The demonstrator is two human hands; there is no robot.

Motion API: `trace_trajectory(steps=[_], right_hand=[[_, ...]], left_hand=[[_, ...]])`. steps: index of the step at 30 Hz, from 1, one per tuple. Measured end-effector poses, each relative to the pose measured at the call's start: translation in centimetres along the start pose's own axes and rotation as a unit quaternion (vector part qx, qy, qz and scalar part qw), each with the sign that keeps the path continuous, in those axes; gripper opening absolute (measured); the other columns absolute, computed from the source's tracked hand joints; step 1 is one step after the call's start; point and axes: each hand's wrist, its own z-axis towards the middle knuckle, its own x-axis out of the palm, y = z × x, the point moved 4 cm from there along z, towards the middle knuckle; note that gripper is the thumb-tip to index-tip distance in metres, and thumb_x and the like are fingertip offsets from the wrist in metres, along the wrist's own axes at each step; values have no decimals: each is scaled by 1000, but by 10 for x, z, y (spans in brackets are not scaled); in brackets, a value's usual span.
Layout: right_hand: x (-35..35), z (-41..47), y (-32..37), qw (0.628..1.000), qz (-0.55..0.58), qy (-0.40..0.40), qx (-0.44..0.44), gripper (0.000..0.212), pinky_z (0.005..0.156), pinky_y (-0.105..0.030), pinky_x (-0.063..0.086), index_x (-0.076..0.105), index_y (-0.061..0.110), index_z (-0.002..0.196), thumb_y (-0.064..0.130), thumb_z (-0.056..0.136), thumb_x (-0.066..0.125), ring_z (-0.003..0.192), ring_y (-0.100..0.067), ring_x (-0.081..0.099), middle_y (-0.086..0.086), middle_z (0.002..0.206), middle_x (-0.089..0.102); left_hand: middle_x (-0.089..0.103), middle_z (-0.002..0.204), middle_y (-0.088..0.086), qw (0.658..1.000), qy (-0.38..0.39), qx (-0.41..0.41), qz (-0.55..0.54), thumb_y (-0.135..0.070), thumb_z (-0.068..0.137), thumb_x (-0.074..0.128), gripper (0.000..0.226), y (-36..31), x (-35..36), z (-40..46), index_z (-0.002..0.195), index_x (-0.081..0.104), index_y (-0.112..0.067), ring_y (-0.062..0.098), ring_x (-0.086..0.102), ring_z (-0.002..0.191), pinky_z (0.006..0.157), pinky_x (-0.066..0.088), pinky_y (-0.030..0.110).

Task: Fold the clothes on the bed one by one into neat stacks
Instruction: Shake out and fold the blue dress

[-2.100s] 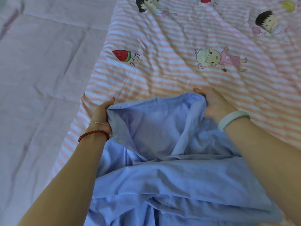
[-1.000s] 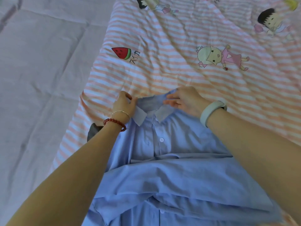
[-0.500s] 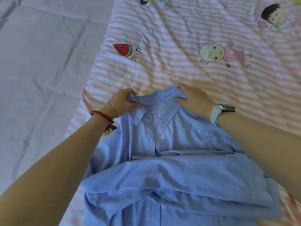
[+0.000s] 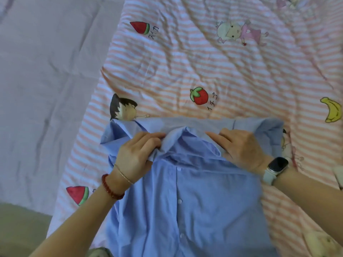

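Note:
A light blue button-up shirt [image 4: 194,204] lies front up on the striped quilt, its button placket running toward me and its collar at the far end. My left hand [image 4: 137,153] grips the left side of the collar, fingers curled into the cloth. On the right side of the collar my right hand [image 4: 239,147] lies with its fingers stretched out, pressing the fabric down. The shirt's shoulders spread out past both hands; its lower part runs out of view at the bottom.
A pink-and-white striped quilt [image 4: 204,67] with cartoon prints covers the bed under the shirt. Plain lilac sheet [image 4: 46,80] lies to the left. A strip of floor [image 4: 18,229] shows at bottom left, marking the bed's near edge.
The shirt has been flattened and spread wider, its bunched lower folds gone. Both hands have stayed at the collar while the view dropped lower over the bed.

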Motion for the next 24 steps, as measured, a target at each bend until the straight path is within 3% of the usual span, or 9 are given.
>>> trace_trajectory(steps=[3, 6, 8, 11, 14, 16, 20, 22, 24], right_hand=[[-7, -41, 33, 999, 3, 7, -37, 32, 39, -24, 35, 66, 8, 111, 3, 82, 54, 41, -20, 46, -5, 56, 52], [4, -82, 61, 997, 8, 65, -46, 36, 42, -24, 36, 66, 14, 113, 6, 82, 50, 44, -18, 47, -2, 58, 52], [23, -106, 75, 981, -21, 189, -28, 40, 53, -26, 41, 62, 19, 123, 15, 84, 55, 58, -20, 56, -3, 72, 58], [53, -135, 81, 905, -17, 419, 65, 66, 87, -36, 35, 14, 28, 149, 44, 93, 44, 107, -25, 47, -6, 119, 46], [55, -124, 82, 910, -14, 404, 88, 61, 81, -35, 27, 22, 35, 146, 59, 91, 30, 105, -24, 45, -3, 115, 49], [52, -110, 80, 919, -15, 385, 78, 55, 77, -34, 24, 38, 36, 140, 60, 92, 23, 100, -22, 47, -1, 106, 54], [40, -70, 84, 948, 61, 306, 56, 44, 74, -34, 33, 68, 25, 113, 49, 93, 37, 85, -26, 53, -3, 87, 58], [35, -47, 87, 978, 57, 197, 42, 32, 66, -37, 42, 72, 13, 100, 32, 87, 50, 74, -30, 58, -8, 82, 60], [40, -25, 88, 990, 1, 127, 60, 29, 72, -44, 47, 69, 9, 108, 20, 86, 55, 84, -32, 62, -14, 96, 65]], left_hand=[[70, 104, 6, 999, 19, 33, -5, -4, 89, 41, 12, -27, 8, -47, 87, 51, -10, 27, 63, 78, 62, 51, 32], [70, 105, 4, 995, 94, 12, 26, -5, 89, 44, 23, -37, 28, -87, 81, 66, -6, 25, 65, 83, 67, 51, 31], [60, 126, 3, 963, 262, -36, 49, -11, 84, 61, 21, -39, 53, -109, 105, 65, -8, 25, 59, 109, 82, 51, 31], [33, 149, -2, 876, 457, -135, 75, -37, 89, 57, 50, -32, 78, -136, 135, 44, -23, 16, 29, 138, 103, 33, 31], [65, 107, 12, 942, 273, -198, 7, -23, 85, 63, 24, -29, 56, -112, 106, 66, -10, 31, 59, 103, 80, 49, 38], [65, 82, 18, 975, 119, -186, 10, -12, 78, 64, 15, -23, 32, -95, 86, 68, -1, 38, 64, 78, 65, 52, 40], [61, 108, 21, 971, 3, -216, 101, -17, 74, 56, 34, 8, 4, -86, 102, 67, -2, 43, 57, 96, 77, 45, 45], [50, 130, 19, 954, 20, -275, 114, -21, 70, 57, 51, 28, -3, -90, 120, 61, -10, 44, 45, 118, 90, 37, 50], [40, 142, 14, 933, 53, -337, 116, -29, 68, 54, 66, 48, -8, -95, 133, 51, -18, 40, 30, 132, 100, 27, 52]])
